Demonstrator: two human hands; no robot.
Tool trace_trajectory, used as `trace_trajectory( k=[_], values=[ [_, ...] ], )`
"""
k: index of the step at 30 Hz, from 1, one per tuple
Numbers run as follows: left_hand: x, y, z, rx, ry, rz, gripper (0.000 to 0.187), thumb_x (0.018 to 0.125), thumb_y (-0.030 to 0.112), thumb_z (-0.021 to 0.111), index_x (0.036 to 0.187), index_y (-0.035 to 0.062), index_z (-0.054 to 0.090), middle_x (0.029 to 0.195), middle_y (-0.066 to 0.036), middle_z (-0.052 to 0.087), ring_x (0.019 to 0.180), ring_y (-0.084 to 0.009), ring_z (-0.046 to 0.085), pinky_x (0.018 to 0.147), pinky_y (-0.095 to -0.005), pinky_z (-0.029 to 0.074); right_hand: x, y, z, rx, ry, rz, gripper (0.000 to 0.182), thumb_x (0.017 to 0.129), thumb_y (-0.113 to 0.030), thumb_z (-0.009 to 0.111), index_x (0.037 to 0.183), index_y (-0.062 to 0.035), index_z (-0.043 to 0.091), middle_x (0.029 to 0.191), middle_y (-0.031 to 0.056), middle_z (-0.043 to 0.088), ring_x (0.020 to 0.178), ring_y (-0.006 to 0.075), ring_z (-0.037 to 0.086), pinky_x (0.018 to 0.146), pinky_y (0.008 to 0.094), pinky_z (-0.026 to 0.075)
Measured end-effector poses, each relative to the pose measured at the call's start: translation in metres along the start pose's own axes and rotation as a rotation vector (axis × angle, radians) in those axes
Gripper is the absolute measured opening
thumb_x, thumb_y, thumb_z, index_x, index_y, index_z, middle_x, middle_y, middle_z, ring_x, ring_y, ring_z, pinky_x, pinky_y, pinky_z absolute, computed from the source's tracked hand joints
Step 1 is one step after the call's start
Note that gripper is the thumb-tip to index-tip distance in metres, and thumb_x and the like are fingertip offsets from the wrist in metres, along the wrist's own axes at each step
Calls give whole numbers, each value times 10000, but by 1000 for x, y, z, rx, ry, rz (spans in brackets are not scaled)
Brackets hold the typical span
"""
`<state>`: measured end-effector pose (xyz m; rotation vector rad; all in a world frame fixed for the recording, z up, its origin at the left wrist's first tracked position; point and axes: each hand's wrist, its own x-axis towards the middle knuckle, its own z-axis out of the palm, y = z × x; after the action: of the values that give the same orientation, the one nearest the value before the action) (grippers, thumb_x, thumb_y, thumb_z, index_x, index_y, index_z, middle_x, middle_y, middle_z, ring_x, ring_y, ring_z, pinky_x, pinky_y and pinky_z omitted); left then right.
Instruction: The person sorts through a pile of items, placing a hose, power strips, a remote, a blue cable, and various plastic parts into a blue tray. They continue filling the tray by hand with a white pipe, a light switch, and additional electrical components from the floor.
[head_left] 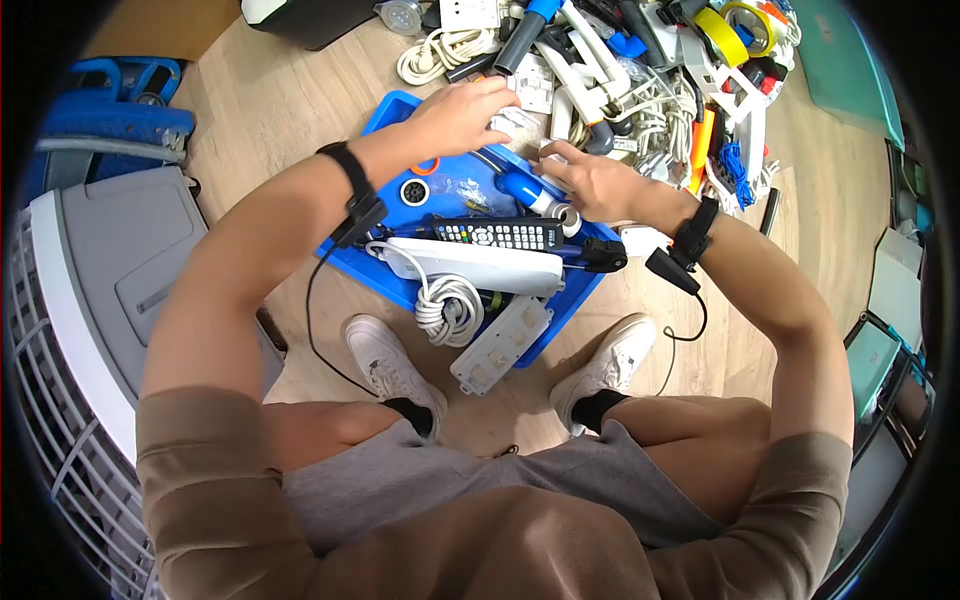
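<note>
Left hand (462, 115) is curled over a small white item (517, 122) at the far edge of the blue tray (402, 105); grip looks closed on it, though what it is can't be told. Right hand (597, 183) pinches the blue-white tube (532, 192) lying in the tray just above the remote (497, 234). To do this well: steady the tube by its middle, lift straight, and avoid snagging the coiled cord (447, 306) or power strip (478, 263) below. The clutter pile (650, 70) sits just beyond the tray. Remote buttons are visible, but no brand or writing is legible anywhere.
</note>
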<state>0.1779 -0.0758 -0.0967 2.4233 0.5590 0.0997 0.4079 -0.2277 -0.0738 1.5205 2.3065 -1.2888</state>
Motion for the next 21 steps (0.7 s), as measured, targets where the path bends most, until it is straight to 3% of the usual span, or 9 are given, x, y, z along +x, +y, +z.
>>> trace_trajectory(
  k=[5, 7, 9, 10, 11, 14, 17, 18, 21],
  values=[
    [-29, 2, -28, -85, -50, 228, 478, 766, 292, 812, 1166, 62, 691, 1130, -145, 666, 1079, -349, 656, 912, -445, 539, 2, -1, 9, 154, 68, 84, 344, 859, -54, 665, 1193, -38, 584, 1246, 175, 509, 1081, 382, 642, 982, 454, 515],
    [-44, 1, -45, -155, -446, 163, 498, 751, 275, 811, 1195, 78, 701, 1157, -138, 681, 1041, -344, 661, 904, -429, 527, 2, -2, 11, 177, 77, 124, 280, 861, -36, 652, 1133, -34, 589, 1197, 172, 509, 1033, 380, 644, 974, 454, 513],
    [-55, -4, -47, -90, -729, 45, 520, 735, 282, 802, 1200, 72, 702, 1127, -155, 694, 1022, -356, 666, 889, -438, 533, 3, -6, 11, 143, 237, 35, 241, 865, -13, 635, 1101, -40, 595, 1133, 167, 526, 980, 368, 643, 913, 443, 533],
    [-55, -2, -51, -58, -906, -91, 491, 820, 354, 770, 1212, 68, 701, 1045, -183, 716, 994, -386, 683, 865, -462, 545, 3, -9, 10, 144, 234, 34, 241, 865, -13, 635, 1101, -40, 595, 1133, 167, 526, 980, 368, 643, 913, 443, 533],
    [-59, -1, -46, -61, -906, -95, 491, 820, 354, 770, 1212, 68, 701, 1045, -183, 716, 994, -386, 683, 865, -462, 545, 3, -13, 8, 157, 251, -9, 230, 866, -30, 642, 1091, -52, 597, 1128, 170, 539, 994, 379, 646, 901, 452, 542],
    [-65, 4, -22, 274, -646, -254, 412, 960, 427, 664, 1167, 74, 715, 1052, -191, 750, 1011, -361, 729, 857, -487, 574, -5, -57, -10, 147, 271, -245, 236, 847, -64, 677, 1067, -64, 593, 1081, 158, 551, 957, 375, 662, 790, 467, 576],
    [-63, 12, -1, 371, -599, -250, 375, 960, 403, 668, 1152, 84, 713, 1047, -166, 760, 995, -352, 739, 836, -485, 589, -17, -104, -4, 58, 199, -503, 278, 831, -58, 687, 1084, -67, 570, 1090, 127, 538, 889, 322, 653, 708, 424, 589],
    [-67, 1, 12, 426, -602, -132, 386, 953, 399, 655, 1220, 122, 688, 997, -158, 760, 914, -356, 745, 767, -504, 593, -19, -115, 0, 32, 94, -538, 304, 829, -81, 694, 1098, -68, 553, 1102, 123, 533, 889, 317, 655, 696, 416, 595],
    [-63, -8, 31, 486, -699, -123, 381, 897, 355, 708, 1205, 132, 693, 1020, -151, 747, 958, -331, 743, 784, -490, 599, -20, -120, 18, 2, -61, -609, 367, 816, -130, 705, 1122, -49, 521, 1122, 120, 521, 920, 312, 652, 718, 416, 609]
  ],
)
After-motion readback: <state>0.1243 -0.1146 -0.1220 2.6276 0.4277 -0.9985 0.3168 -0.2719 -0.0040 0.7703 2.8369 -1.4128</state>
